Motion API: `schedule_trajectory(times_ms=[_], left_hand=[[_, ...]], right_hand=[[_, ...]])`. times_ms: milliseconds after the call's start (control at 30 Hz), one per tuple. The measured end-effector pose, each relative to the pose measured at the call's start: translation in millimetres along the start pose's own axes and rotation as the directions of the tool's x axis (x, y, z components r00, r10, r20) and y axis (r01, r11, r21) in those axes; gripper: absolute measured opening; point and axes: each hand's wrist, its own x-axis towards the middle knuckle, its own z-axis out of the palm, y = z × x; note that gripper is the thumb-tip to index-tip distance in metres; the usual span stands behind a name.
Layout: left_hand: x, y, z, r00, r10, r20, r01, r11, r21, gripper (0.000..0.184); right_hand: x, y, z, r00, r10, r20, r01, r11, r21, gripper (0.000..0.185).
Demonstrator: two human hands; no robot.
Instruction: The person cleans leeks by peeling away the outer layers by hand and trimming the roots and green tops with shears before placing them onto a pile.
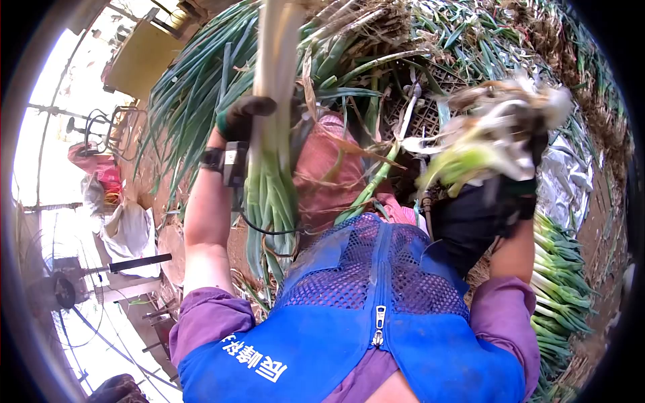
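My left hand (245, 119), in a dark glove, is closed round a bunch of green onions (272, 161). Its white stalks point up and blur at the top, while the green leaves hang down beside my forearm. On the right, my right hand (527, 158), gloved and partly hidden, is closed on a clump of peeled-off leaves and husks (494, 134), which is smeared by motion. A single long onion stalk (379, 178) lies slanted between my hands, over my lap.
Large heaps of green onions (208, 80) fill the top left and top right. More onions (557, 289) lie in a row at the right, below a white plastic sheet (564, 181). A fan (64, 292), a white sack (131, 232) and a yellow board (144, 59) stand at the left.
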Motion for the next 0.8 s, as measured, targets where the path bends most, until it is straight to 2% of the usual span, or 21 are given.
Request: schedule_trajectory(times_ms=[33, 67, 133, 167, 200, 300, 367, 400, 467, 533, 600, 700, 767, 800], left_hand=[[-1.7, -0.5, -10.4, 1.000, -0.013, -0.022, 0.011, 0.995, -0.098, 0.070], [-3.2, 0.8, -21.1, 1.000, 0.011, 0.004, -0.010, 0.993, -0.115, 0.069], [-12.8, 4.6, -28.7, 0.998, 0.012, -0.067, -0.017, 0.997, -0.075, 0.069], [-16.0, 4.4, -28.0, 0.995, 0.015, -0.098, -0.021, 0.998, -0.056, 0.069], [-20.9, 8.7, -20.3, 0.994, 0.030, -0.102, -0.030, 1.000, 0.005, 0.069], [-17.6, -2.8, -25.4, 0.997, -0.024, -0.069, 0.025, 1.000, 0.012, 0.074], [-9.3, -8.0, -3.0, 0.999, 0.027, -0.023, -0.026, 0.998, 0.049, 0.074], [-2.9, -13.8, 0.3, 0.999, -0.017, -0.037, 0.020, 0.997, 0.073, 0.074], [9.9, -17.7, 25.3, 0.998, -0.067, -0.014, 0.067, 0.995, 0.074, 0.072], [27.7, -23.0, 31.7, 0.989, -0.132, 0.064, 0.123, 0.984, 0.128, 0.066], [45.0, -35.6, 34.2, 0.964, -0.238, 0.116, 0.224, 0.967, 0.121, 0.058], [61.5, -41.2, 44.6, 0.965, -0.217, 0.148, 0.180, 0.956, 0.229, 0.049], [74.8, -59.8, 27.8, 0.943, -0.300, 0.141, 0.269, 0.942, 0.202, 0.057], [79.5, -66.0, 20.9, 0.930, -0.340, 0.137, 0.313, 0.931, 0.190, 0.061]], right_hand=[[3.8, -18.1, -31.6, 0.978, -0.074, -0.196, 0.069, 0.997, -0.034, 0.030], [5.2, -38.2, -64.9, 0.915, -0.147, -0.376, 0.121, 0.988, -0.093, 0.030], [-4.0, -83.7, -136.6, 0.737, -0.247, -0.629, 0.144, 0.967, -0.211, 0.029], [-12.0, -108.0, -174.0, 0.692, -0.252, -0.676, 0.107, 0.963, -0.249, 0.032], [-30.6, -136.8, -214.1, 0.706, -0.206, -0.678, 0.032, 0.965, -0.260, 0.034], [-104.7, -217.2, -317.8, 0.745, 0.008, -0.667, -0.236, 0.938, -0.253, 0.043], [-167.1, -225.0, -312.0, 0.514, -0.096, -0.852, -0.385, 0.862, -0.330, 0.046], [-194.7, -223.3, -305.9, 0.397, -0.134, -0.908, -0.458, 0.828, -0.323, 0.049], [-260.7, -213.8, -293.6, 0.212, -0.139, -0.967, -0.589, 0.772, -0.240, 0.053], [-312.8, -195.1, -277.5, 0.093, -0.097, -0.991, -0.685, 0.716, -0.134, 0.051], [-353.2, -170.7, -251.0, -0.017, -0.027, -1.000, -0.753, 0.659, -0.005, 0.049], [-391.7, -131.1, -218.6, -0.118, 0.093, -0.989, -0.820, 0.552, 0.149, 0.047], [-393.1, -111.9, -210.2, -0.122, 0.151, -0.981, -0.865, 0.469, 0.180, 0.045], [-386.6, -102.6, -211.8, -0.090, 0.165, -0.982, -0.890, 0.430, 0.154, 0.044]])
